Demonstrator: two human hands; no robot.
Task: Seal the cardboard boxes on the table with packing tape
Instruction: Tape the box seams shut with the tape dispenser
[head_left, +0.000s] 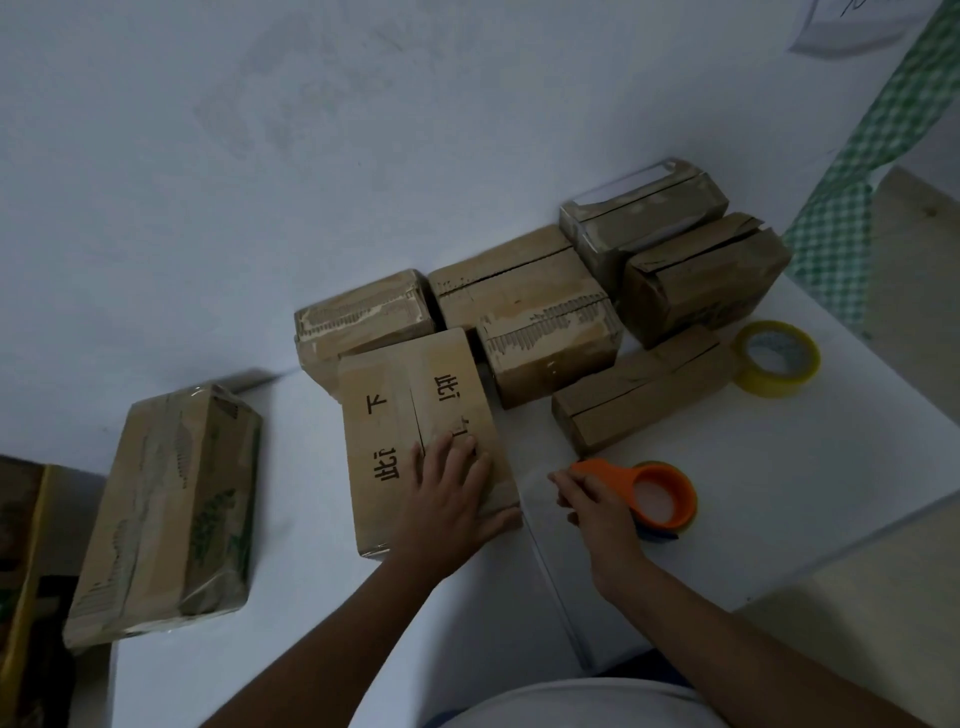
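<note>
The left hand (451, 493) lies flat with straight fingers on the printed cardboard box (415, 431) near the table's (779, 467) front edge, while the right hand (597, 506) grips the orange tape dispenser (649, 493) just beside it. If the left hand presses too lightly, the flaps may spring apart and the tape could wrinkle or miss the seam.

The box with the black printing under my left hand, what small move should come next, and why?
Probably pull the orange tape dispenser toward you along the printed box. The left hand lies flat on its top, steadying it, and the right hand grips the dispenser just past the box's near right corner.
</note>
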